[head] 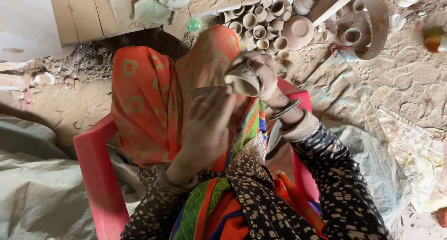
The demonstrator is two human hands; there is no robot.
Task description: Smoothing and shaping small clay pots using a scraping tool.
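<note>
Two hands work over our lap: our right hand (263, 77) wraps its fingers around a small clay cup (242, 79), holding it tilted with its mouth turned toward our left hand (209, 126). The left hand pinches a thin flat scraper (205, 91) whose edge sits just beside the cup's rim. We judge the step goes best if the right-hand grip is firm but light, since soft clay could dent under the fingers, and if the scraper meets the wall at a shallow angle. Beyond the grip, past our knees in orange cloth (144, 105), a heap of similar cups (260, 23) lies on the dirt floor beside a clay bowl (298, 31). Below the grip, we sit in a red plastic chair (95, 175).
</note>
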